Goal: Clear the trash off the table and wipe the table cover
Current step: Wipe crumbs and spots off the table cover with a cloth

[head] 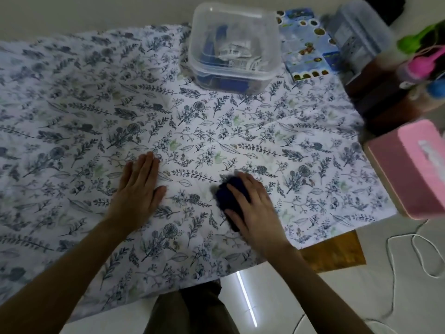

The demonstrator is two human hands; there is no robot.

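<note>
Table cover (216, 131), white with blue-grey leaf print: spread over the table, creased across the middle, its near edge hanging toward you. Dark blue cloth (230, 198): bunched under your right hand (250, 208), which presses it down, fingers curled over it, just right of centre. Your left hand (139, 186): flat and open on the cover, holding nothing, beside the cloth on its left and apart from it. Unwiped ground, by my judgement: the wide stretch lying left and away from the cloth, so your right hand is the nearer one for the sweep while the left pins the fabric. Clear lidded plastic container (234, 44): at the far edge. Pink tissue box (414, 169): at the right edge. No trash seen on the cover.
</note>
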